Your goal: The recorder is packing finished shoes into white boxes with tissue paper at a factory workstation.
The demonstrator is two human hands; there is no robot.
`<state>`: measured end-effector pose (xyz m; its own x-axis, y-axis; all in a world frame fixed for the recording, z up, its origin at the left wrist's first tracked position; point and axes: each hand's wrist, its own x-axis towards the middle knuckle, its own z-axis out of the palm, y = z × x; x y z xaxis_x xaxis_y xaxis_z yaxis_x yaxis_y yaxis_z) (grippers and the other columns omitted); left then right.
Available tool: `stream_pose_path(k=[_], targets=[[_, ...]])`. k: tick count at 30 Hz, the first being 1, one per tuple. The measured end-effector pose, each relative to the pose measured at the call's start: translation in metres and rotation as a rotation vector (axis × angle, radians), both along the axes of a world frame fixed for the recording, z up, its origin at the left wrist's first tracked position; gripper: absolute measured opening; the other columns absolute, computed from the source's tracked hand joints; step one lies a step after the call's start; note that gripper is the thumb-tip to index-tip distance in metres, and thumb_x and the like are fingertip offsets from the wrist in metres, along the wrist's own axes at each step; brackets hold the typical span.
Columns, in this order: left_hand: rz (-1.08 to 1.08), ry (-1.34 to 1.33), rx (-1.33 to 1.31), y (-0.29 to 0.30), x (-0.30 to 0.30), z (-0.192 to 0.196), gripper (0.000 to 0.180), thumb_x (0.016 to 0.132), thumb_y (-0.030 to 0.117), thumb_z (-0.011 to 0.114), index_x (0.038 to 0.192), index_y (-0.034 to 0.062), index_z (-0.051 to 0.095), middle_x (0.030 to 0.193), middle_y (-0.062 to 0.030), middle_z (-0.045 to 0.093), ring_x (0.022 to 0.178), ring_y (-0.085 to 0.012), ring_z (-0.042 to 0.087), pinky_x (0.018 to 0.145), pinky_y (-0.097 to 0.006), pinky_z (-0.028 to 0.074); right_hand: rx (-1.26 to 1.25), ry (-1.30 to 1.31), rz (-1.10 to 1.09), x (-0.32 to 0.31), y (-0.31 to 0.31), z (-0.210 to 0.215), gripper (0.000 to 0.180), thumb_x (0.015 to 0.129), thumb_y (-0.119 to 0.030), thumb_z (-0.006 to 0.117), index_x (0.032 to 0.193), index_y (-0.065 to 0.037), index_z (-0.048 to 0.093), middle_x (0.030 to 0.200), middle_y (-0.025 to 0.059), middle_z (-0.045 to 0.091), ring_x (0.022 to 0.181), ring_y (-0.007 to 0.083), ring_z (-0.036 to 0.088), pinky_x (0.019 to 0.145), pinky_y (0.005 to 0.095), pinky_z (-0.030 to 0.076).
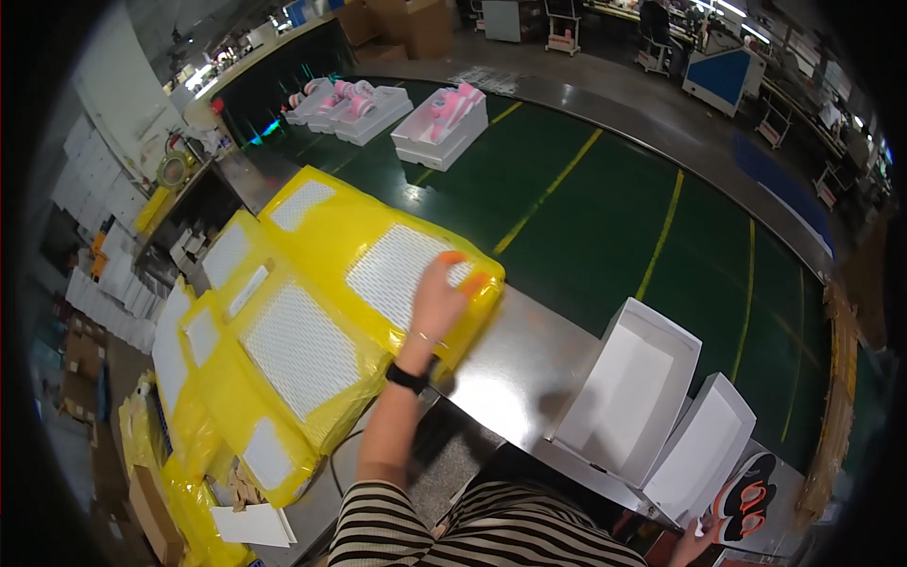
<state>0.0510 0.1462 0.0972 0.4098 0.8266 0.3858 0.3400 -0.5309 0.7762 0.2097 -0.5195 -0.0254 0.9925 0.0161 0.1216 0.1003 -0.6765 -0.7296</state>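
Down at the picture's bottom edge, the right hand [697,548] seems to touch an orange-and-black shoe [748,498]; whether it grips, I cannot tell. Farther up, the left hand [440,295] presses flat, fingers spread, on the yellow plastic-wrapped bundle [378,250] at the steel table's [515,364] edge. The slippery wrap could slide off toward the green conveyor belt [586,217].

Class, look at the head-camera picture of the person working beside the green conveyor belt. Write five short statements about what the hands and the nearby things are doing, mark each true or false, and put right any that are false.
1. The left hand rests flat on a yellow plastic-wrapped bundle of white sheets. True.
2. The open white cardboard box on the metal table edge holds pink shoes. False: it is empty.
3. The right hand is at an orange and black shoe. True.
4. The green conveyor belt carries nothing. False: white boxes with pink shoes lie on it.
5. The left wrist is bare. False: it wears a black band.
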Motion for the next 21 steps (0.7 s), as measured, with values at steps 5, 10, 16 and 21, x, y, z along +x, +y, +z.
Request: stream_pose_path(k=[5,10,16,21], targets=[[0.218,0.699,0.242,0.086,-0.081,-0.085,0.039,0.078,0.037,0.076,0.094,0.0034,0.063,0.094,-0.0197,0.065,0.089,-0.0365,0.061,0.079,-0.039,0.049,0.386,0.018,0.027,0.014,0.033,0.027,0.044,0.090,-0.016,0.062,0.130,-0.001,0.050,0.110,0.0064,0.059,0.087,0.0113,0.054,0.068,0.0244,0.044],[0.230,0.177,0.072,0.087,-0.062,-0.056,0.026,0.087,0.023,0.068,0.089,-0.0001,0.057,0.078,-0.0200,0.061,0.070,-0.0374,0.060,0.066,-0.041,0.049,0.544,0.237,0.158,0.012,0.152,0.113,0.036,0.089,-0.010,0.063,0.123,-0.002,0.054,0.105,0.0054,0.060,0.085,0.0099,0.056,0.069,0.0218,0.045],[-0.820,-0.045,-0.284,-0.114,0.045,0.043,0.017,0.092,0.019,0.062,0.099,0.0037,0.061,0.088,-0.0123,0.061,0.084,-0.0304,0.061,0.079,-0.037,0.049,1.042,0.630,0.607,-0.028,0.275,0.162,0.078,0.085,-0.010,0.068,0.151,-0.007,0.027,0.124,0.0123,0.058,0.099,0.0165,0.061,0.083,0.0297,0.052],[-1.084,-0.120,-0.530,-0.160,0.045,0.056,0.022,0.093,0.010,0.064,0.113,0.0016,0.063,0.104,-0.0071,0.068,0.094,-0.0130,0.063,0.082,-0.027,0.051,0.991,0.704,0.400,-0.037,0.309,0.166,0.083,0.083,-0.005,0.070,0.151,-0.007,0.024,0.126,0.0117,0.057,0.113,0.0221,0.058,0.098,0.0354,0.046]])
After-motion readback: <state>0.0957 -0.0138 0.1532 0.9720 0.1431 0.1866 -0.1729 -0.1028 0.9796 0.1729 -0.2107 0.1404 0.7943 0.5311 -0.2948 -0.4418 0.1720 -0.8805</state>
